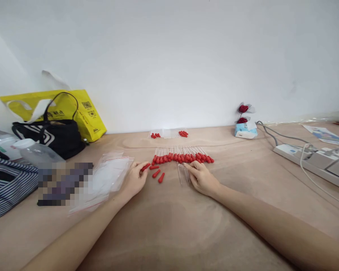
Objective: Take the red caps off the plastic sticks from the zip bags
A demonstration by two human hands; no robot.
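Observation:
My left hand (135, 177) is closed, pinching a red rubber dropper bulb (145, 166) between thumb and fingers. Three more red bulbs (156, 173) lie loose on the table just right of it. In my right hand (202, 178), the fingertips are closed on a thin clear dropper tube (182, 166). A few other clear tubes (180, 176) lie beside and partly under those fingers. Just beyond both hands stretches a row of assembled droppers (175, 157), red bulbs toward me and clear tubes pointing to the wall.
Clear zip bags (110, 173) lie left of my left hand. Farther back are small bags with red bulbs (183, 133). A yellow bag (93, 120), black bag (62, 137) and bottle (38, 152) stand left; a tissue pack (245, 130) and power strip (307, 162) are right.

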